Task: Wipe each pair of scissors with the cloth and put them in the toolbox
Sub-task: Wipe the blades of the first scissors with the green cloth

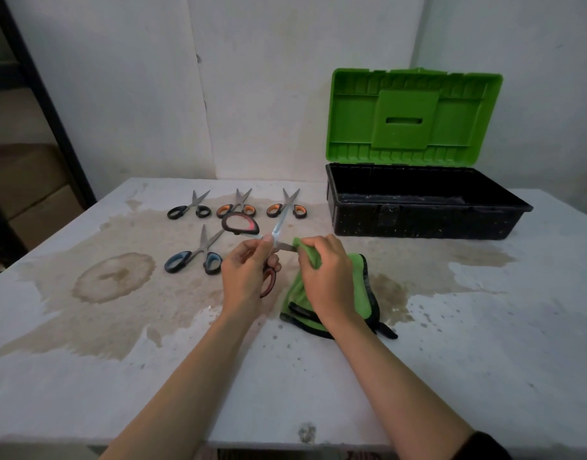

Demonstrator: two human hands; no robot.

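Observation:
My left hand (249, 270) grips a pair of red-handled scissors (240, 224), held spread open above the table. One blade points up and away; the other points right into the green cloth (358, 287). My right hand (325, 277) pinches a fold of that cloth around the blade's tip. The rest of the cloth lies on the table under my right hand. The toolbox (424, 220), black with its green lid (411, 114) raised, stands open at the back right.
Several other scissors lie on the stained white table (451, 343): a black pair (189, 209), two orange-handled pairs (236, 207) (287, 207) in a back row, and a blue-handled pair (194, 258) nearer. A dark shelf frame (36, 94) stands at the left.

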